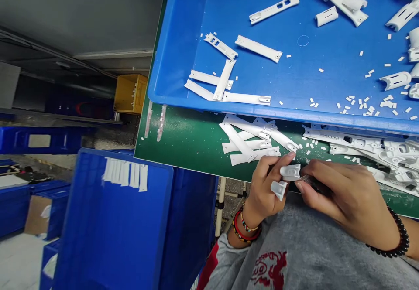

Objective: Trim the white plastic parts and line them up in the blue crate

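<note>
My left hand point(262, 194) is closed around white plastic parts; the end of one part point(290, 172) sticks out between the fingers, and a second part end point(279, 189) shows below it. Close beside it, my right hand point(347, 198) is closed on a small dark tool with a thin blade-like tip point(306, 178), which points at the upper part. The tool is mostly covered by the fingers, so its exact kind does not show. Just beyond my left hand, long white plastic strips point(244, 126) lie crossed in a loose pile on the green table point(186, 137).
A large blue tray point(262, 76) with scattered white parts and tiny white chips stands behind the hands. More white parts point(376, 150) are heaped at the right. Lower left, a blue bin point(114, 224) holds a row of white strips point(126, 172). A yellow crate point(131, 93) stands farther off.
</note>
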